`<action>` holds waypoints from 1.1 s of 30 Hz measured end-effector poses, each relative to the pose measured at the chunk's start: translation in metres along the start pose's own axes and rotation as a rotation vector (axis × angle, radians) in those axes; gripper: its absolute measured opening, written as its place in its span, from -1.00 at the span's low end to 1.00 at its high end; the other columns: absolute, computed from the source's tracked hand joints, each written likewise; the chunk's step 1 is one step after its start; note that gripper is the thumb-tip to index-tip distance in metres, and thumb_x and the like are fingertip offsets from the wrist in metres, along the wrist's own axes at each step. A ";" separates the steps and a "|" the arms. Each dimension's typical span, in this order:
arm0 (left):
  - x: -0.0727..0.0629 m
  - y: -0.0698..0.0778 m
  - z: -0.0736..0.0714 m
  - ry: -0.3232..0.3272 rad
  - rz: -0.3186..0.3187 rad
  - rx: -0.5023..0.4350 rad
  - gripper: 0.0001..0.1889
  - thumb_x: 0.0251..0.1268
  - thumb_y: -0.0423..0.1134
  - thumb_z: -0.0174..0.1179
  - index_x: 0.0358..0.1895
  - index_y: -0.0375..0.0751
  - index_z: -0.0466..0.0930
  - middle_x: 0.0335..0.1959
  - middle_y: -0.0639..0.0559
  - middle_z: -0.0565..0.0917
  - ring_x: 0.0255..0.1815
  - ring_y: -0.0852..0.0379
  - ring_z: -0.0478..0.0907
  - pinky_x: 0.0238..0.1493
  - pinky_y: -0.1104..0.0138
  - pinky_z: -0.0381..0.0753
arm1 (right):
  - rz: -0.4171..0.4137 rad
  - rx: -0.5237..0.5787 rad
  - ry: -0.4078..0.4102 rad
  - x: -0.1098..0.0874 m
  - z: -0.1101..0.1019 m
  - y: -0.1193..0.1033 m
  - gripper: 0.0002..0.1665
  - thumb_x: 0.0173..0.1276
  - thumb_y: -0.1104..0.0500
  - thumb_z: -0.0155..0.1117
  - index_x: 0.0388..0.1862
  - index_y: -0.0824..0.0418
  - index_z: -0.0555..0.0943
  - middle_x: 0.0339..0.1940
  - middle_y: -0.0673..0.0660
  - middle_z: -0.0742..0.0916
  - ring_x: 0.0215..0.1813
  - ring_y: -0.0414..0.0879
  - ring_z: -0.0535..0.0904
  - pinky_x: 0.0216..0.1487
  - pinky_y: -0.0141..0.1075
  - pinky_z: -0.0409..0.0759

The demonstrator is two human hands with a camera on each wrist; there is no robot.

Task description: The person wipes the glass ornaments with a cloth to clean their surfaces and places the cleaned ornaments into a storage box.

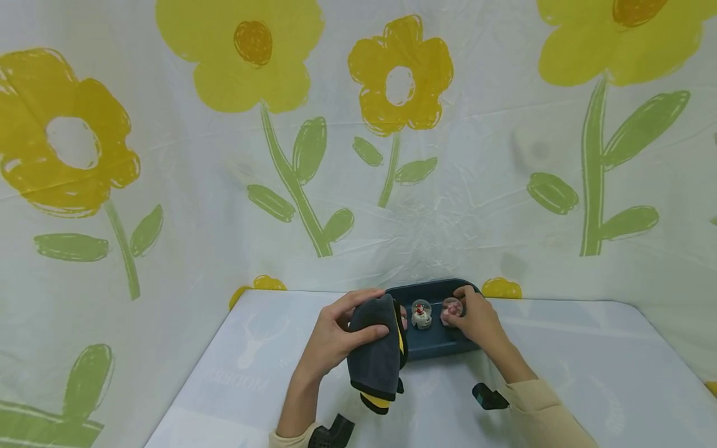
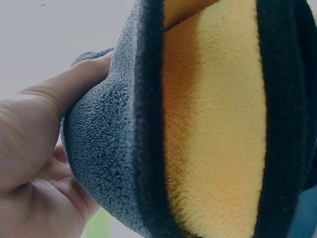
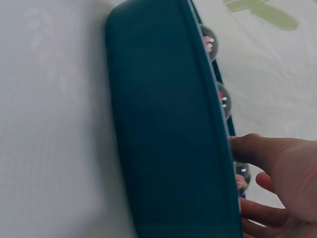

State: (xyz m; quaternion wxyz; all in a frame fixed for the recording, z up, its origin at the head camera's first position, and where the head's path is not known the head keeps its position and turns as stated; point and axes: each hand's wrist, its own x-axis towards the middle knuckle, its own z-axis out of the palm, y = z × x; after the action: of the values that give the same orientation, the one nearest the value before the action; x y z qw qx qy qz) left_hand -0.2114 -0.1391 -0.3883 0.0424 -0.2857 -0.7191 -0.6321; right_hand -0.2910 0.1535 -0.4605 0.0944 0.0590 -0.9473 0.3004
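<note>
My left hand (image 1: 332, 339) grips a folded towel (image 1: 371, 354), dark grey outside and yellow inside with black edging. In the left wrist view the thumb presses the grey side of the towel, and the yellow fold faces the camera. Over the right end of a dark blue tray (image 1: 442, 350), my right hand (image 1: 484, 320) holds a small pink snow globe (image 1: 452, 307) between thumb and fingers. A white-based snow globe (image 1: 421, 315) with a red and white figure stands mid-tray. Another pink snow globe (image 3: 209, 42) is mostly hidden by the towel in the head view.
The tray stands at the back of a white table (image 1: 235, 373), close to a flower-printed curtain (image 1: 437, 249). Its high front wall (image 3: 163, 119) hides the globes' bases in the right wrist view. Black wrist devices (image 1: 489, 396) sit at both cuffs.
</note>
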 end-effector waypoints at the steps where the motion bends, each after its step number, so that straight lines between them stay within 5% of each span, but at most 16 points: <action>1: 0.000 0.000 0.000 -0.001 0.000 0.000 -0.42 0.16 -0.35 0.39 0.30 -0.10 0.51 0.26 0.07 0.56 -0.11 0.04 0.70 -0.18 0.20 0.74 | -0.006 0.001 0.008 -0.002 -0.001 -0.001 -0.39 0.21 0.12 0.47 0.12 0.38 0.44 -0.09 0.39 0.68 -0.10 0.18 0.61 -0.08 0.09 0.55; 13: -0.002 0.000 -0.001 0.020 -0.002 0.018 -0.45 0.19 -0.32 0.38 0.28 0.00 0.53 0.25 0.02 0.56 -0.14 0.05 0.71 -0.23 0.17 0.75 | -0.090 0.050 0.142 -0.036 -0.017 -0.007 -0.30 0.26 -0.07 0.41 0.21 0.33 0.45 0.13 0.39 0.63 0.20 0.29 0.52 0.24 0.22 0.45; 33: -0.017 0.002 -0.017 0.078 -0.036 0.196 -0.50 0.27 -0.22 0.32 0.28 0.16 0.52 0.28 0.10 0.55 -0.12 0.11 0.65 -0.21 0.30 0.71 | -0.115 0.102 0.256 -0.072 -0.037 -0.007 -0.33 0.30 -0.06 0.39 0.24 0.30 0.47 0.20 0.32 0.59 0.21 0.21 0.52 0.04 0.18 0.61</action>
State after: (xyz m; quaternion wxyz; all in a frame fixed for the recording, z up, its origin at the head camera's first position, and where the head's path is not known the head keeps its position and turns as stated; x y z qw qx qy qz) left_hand -0.2010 -0.1607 -0.3905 0.0866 -0.2426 -0.7801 -0.5701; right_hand -0.2139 0.1730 -0.4425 0.2285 0.0789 -0.9061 0.3473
